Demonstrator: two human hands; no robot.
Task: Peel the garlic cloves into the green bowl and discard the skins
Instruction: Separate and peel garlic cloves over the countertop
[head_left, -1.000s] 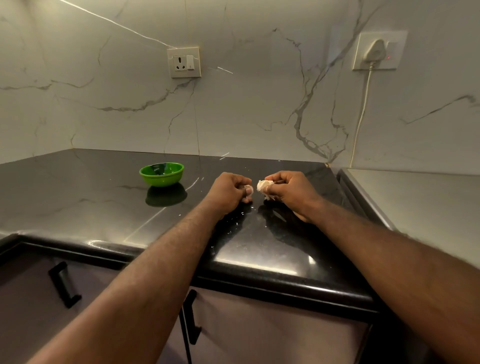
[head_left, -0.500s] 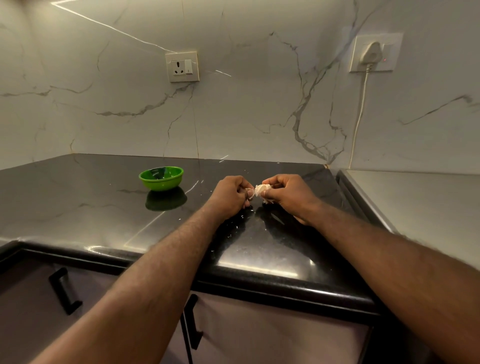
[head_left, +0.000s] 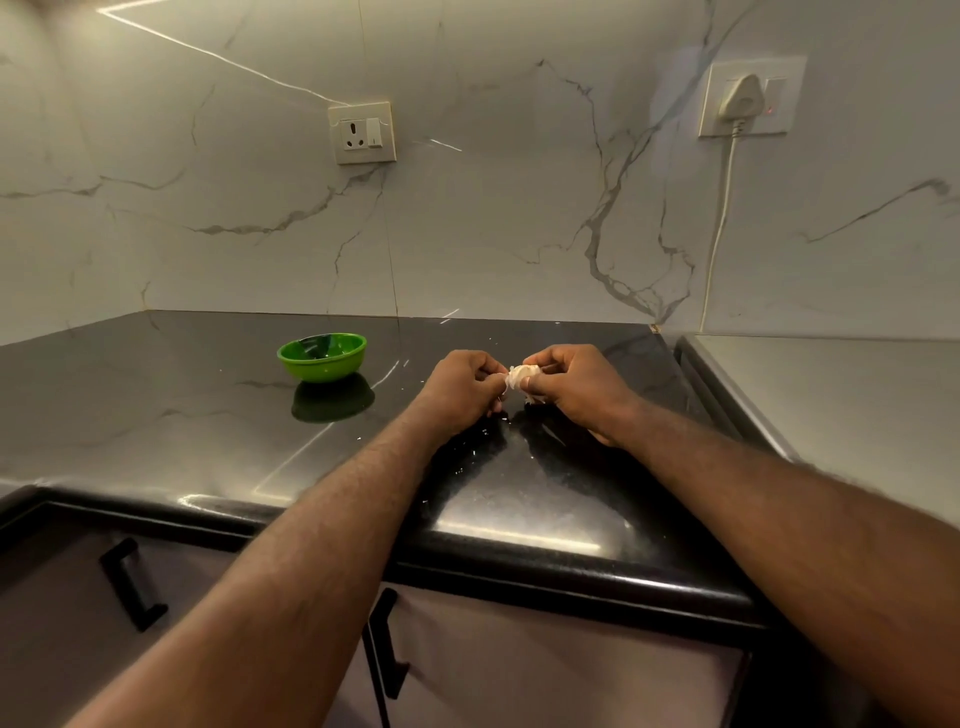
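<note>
On my head feed, both forearms reach out over the black counter (head_left: 156, 405) and the hands meet just above it, right of centre. The right hand (head_left: 576, 384) has its fingers curled round the garlic (head_left: 522, 378), a pale, papery lump that sticks out past its thumb and fingertips. The left hand (head_left: 462, 387) is curled as well, and its thumb and fingertips pinch the garlic's left edge. I cannot tell whether that pinch is on loose skin or on a clove. The garlic sits between the two hands, held off the counter.

The bowl (head_left: 322, 358) stands upright on the counter, well to the left of the hands and a little further back, its reflection showing on the gloss below it. I can see the dark inside with a few pale specks, but I cannot make out what they are. Small white flecks of skin (head_left: 483, 431) lie scattered on the counter under and just in front of the hands.

A socket (head_left: 362, 132) is set in the marbled wall behind the bowl. Further right, a white plug (head_left: 743, 98) sits in a second socket, and its cord (head_left: 719, 234) hangs down to the counter's back corner. A grey steel top (head_left: 831, 405) adjoins the counter on the right. Two black handles (head_left: 132, 584) (head_left: 384, 644) show on the cabinet fronts below.
</note>
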